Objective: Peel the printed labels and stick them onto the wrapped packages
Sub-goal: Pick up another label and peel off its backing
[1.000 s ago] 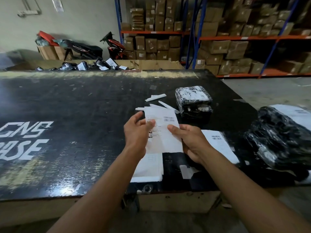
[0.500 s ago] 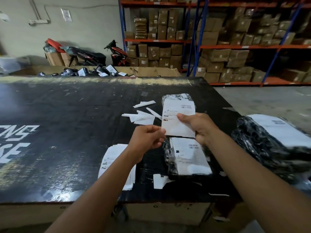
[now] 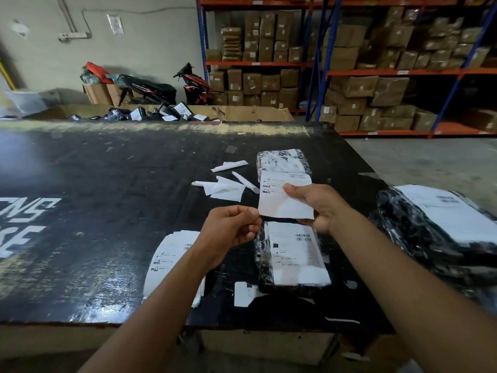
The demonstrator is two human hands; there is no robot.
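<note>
Head view looks down on a black table (image 3: 107, 184), where one printed label (image 3: 285, 203) is held in the air at the centre of the frame.

The main risk, as I judge it, is the sheet itself. It is thin and limp, so once its backing parts at the corner the sticky face could fold onto itself or cling to a fingertip. A pull that is too sharp or uneven at that corner could tear it. A second risk is placement. The near package (image 3: 293, 257) lies directly below the sheet and already carries a label, so a careless drop would stick this one there. The far package (image 3: 282, 161), just beyond the sheet toward the upper middle, looks the likelier target. Its glossy, wrinkled wrap may take the label crooked or creased.

The right hand (image 3: 322, 205) grips the label's right side, thumb across the printed face and fingers curled behind it. The left hand (image 3: 228, 230) has its fingers curled, with thumb and forefinger pinching the lower left corner. Whether the backing has begun to part there I cannot tell.

A stack of labels (image 3: 172, 254) lies at lower left of centre, partly under the left forearm. Spent backing strips (image 3: 226, 184) lie scattered left of the far package. A large package (image 3: 430, 227), already labelled, sits at the right edge.
</note>
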